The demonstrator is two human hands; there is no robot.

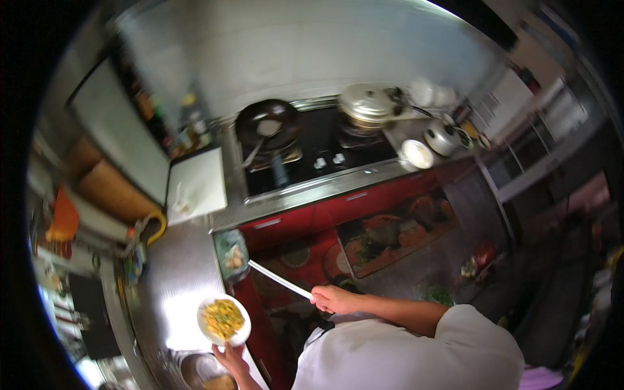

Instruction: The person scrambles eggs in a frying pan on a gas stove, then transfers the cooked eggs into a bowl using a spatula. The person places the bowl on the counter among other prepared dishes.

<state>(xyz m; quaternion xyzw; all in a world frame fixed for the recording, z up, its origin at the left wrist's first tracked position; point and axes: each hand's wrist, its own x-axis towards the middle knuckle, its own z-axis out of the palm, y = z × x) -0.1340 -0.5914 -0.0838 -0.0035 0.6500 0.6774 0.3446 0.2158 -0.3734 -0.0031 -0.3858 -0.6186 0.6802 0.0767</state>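
My left hand holds the near rim of a white plate of yellow and green cooked food, at the metal counter's edge beside the sink. My right hand is closed around one end of a pair of long, light-coloured chopsticks. Their far tips point to the upper left, near a lined waste bin. On the left of the black stove sits a dark wok with a ladle inside.
A lidded steel pot stands on the right burner. Right of it are a kettle and a white bowl. A white cutting board lies left of the stove. The sink is at the lower left; red cabinets front the counter.
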